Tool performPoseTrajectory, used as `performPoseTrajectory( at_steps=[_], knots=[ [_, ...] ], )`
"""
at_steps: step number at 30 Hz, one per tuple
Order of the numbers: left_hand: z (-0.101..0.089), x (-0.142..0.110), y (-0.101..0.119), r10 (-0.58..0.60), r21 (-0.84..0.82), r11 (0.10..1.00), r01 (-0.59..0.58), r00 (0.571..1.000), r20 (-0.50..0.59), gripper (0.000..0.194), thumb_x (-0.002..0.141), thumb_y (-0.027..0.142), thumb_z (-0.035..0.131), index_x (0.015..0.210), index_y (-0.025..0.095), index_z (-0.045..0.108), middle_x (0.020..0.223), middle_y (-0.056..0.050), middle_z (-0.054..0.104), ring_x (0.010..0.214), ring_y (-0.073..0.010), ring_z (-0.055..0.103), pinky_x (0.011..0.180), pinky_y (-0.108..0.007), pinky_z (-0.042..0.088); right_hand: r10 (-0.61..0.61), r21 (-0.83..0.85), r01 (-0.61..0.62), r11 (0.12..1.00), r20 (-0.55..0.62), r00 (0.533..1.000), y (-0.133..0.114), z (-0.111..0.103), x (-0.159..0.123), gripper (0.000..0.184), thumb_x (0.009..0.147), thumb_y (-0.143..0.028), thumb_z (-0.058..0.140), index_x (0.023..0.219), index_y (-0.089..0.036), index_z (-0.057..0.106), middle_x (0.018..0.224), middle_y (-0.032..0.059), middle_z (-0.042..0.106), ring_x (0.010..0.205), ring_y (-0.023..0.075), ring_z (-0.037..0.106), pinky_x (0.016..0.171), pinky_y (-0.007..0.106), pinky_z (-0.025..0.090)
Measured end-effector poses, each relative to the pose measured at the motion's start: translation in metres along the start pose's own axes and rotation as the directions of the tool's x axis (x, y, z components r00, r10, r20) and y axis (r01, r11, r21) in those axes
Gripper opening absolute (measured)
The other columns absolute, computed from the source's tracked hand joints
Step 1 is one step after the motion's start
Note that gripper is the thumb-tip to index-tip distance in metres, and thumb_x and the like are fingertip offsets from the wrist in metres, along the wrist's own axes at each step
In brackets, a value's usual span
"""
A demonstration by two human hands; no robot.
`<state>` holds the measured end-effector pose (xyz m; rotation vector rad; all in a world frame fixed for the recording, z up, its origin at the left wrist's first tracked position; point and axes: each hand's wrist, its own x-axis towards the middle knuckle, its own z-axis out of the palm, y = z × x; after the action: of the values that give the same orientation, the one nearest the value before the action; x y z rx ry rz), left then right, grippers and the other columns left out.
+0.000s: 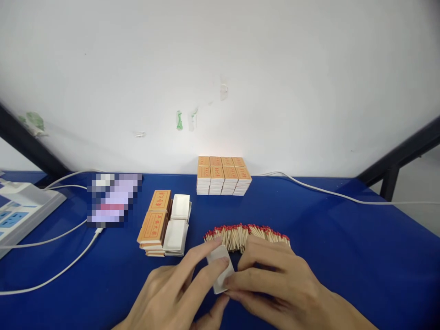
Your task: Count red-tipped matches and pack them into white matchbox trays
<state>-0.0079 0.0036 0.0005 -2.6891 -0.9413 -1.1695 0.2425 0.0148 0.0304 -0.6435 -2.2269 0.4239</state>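
A small white matchbox tray (224, 271) is held tilted between both hands, just in front of a row of matches. My left hand (178, 291) is closed on its left side, two fingers lying across the tray and the thumb at its near end. With thumb and fingers my right hand (282, 277) pinches the lower right corner. Red-tipped wooden matches (237, 237) lie in a wide pile beyond the hands, partly covered by them. To the left, orange matchbox sleeves (154, 224) are stacked beside white trays (176, 234).
Several rows of orange-topped matchboxes (222, 176) stand stacked against the wall. At the left are a blurred phone (115, 199), white cables (68, 274) and a power strip (30, 208). Another cable (309, 184) crosses the blue table (343, 252) at the right.
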Motion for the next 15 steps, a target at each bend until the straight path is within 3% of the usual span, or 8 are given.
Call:
performPoseTrajectory(
  at_steps=[5,9,12,15],
  knots=[
    [-0.0006,0.0046,-0.0010,0.045,0.009,0.999,-0.045,0.999,0.000,0.022,0.116,0.026,0.053,0.122,0.018,0.073,0.136,-0.013,0.079,0.085,-0.0182,0.086,0.062,-0.028,0.067,0.014,0.046,-0.014,0.999,-0.008,1.000,-0.0031,0.0019,0.0026,0.015,0.097,-0.008,0.072,0.105,-0.019,0.078,0.087,0.0010,0.072,0.074,0.0122,0.062,0.066,0.027,0.049],
    [-0.0016,0.0022,0.0028,0.021,-0.049,0.999,-0.021,1.000,0.004,0.024,0.116,0.027,0.058,0.135,0.016,0.068,0.136,-0.010,0.080,0.104,-0.0160,0.085,0.077,-0.023,0.069,0.045,0.113,-0.038,0.993,-0.057,0.997,-0.0054,0.0033,0.0026,0.015,0.094,-0.007,0.068,0.097,-0.021,0.071,0.078,-0.0020,0.069,0.069,0.0103,0.060,0.064,0.024,0.047],
    [-0.0035,-0.0019,0.0054,-0.010,-0.135,0.991,0.010,1.000,0.005,0.037,0.111,0.025,0.068,0.145,0.014,0.061,0.141,-0.010,0.079,0.120,-0.0135,0.081,0.091,-0.017,0.066,0.213,0.174,-0.190,0.966,-0.122,0.970,-0.0061,0.0042,-0.0009,0.019,0.094,-0.015,0.070,0.087,-0.024,0.055,0.068,-0.0077,0.057,0.057,0.0073,0.050,0.054,0.021,0.039],
    [-0.0060,-0.0023,0.0054,0.021,-0.195,0.981,-0.021,1.000,0.001,0.037,0.111,0.025,0.066,0.145,0.015,0.059,0.139,-0.010,0.080,0.122,-0.0127,0.080,0.089,-0.016,0.066,0.447,0.290,-0.417,0.861,-0.040,0.894,-0.0055,0.0051,-0.0044,0.021,0.101,-0.027,0.070,0.089,-0.026,0.053,0.066,-0.0089,0.051,0.053,0.0077,0.044,0.048,0.022,0.034]
  ],
)
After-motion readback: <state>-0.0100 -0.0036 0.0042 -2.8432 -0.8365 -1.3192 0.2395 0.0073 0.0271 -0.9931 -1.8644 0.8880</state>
